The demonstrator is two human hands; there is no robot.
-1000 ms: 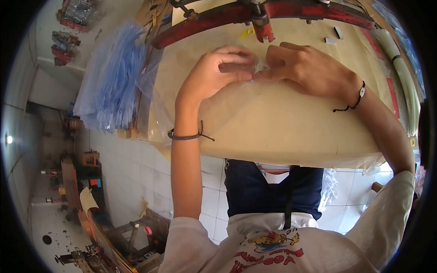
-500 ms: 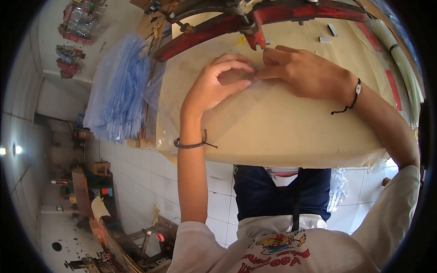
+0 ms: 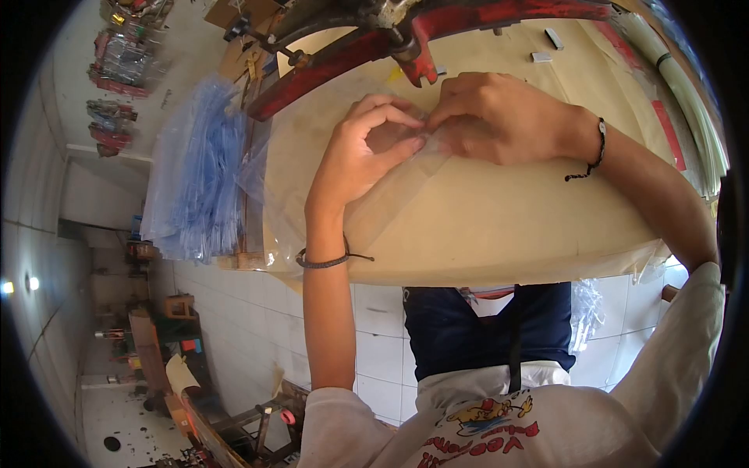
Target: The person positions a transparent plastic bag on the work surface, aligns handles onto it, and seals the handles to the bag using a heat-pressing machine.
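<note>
A clear plastic sheet [image 3: 390, 193] lies slantwise over the tan-covered worktop. My left hand [image 3: 365, 148] curves around its upper part, thumb and fingertips pinching the plastic edge. Close against those fingertips, my right hand [image 3: 503, 117] is closed, its thumb and forefinger also pinching the plastic. The exact fold or edge between the fingers is hard to make out. Just beyond both hands, the red forked tip [image 3: 422, 72] of a machine points down toward the worktop.
A red curved machine frame [image 3: 328, 74] spans the far side. To the left hangs a thick stack of bluish plastic sheets [image 3: 195, 171]. Small metal blocks [image 3: 541, 57] lie at the back right, near a pale tied roll [image 3: 675, 78]. The tan worktop [image 3: 499, 226] ends at my waist.
My right hand has turned, and its fingers have drawn in from pointing to a pinch on the plastic. The left hand keeps its curved grip. The whole view has shifted slightly.
</note>
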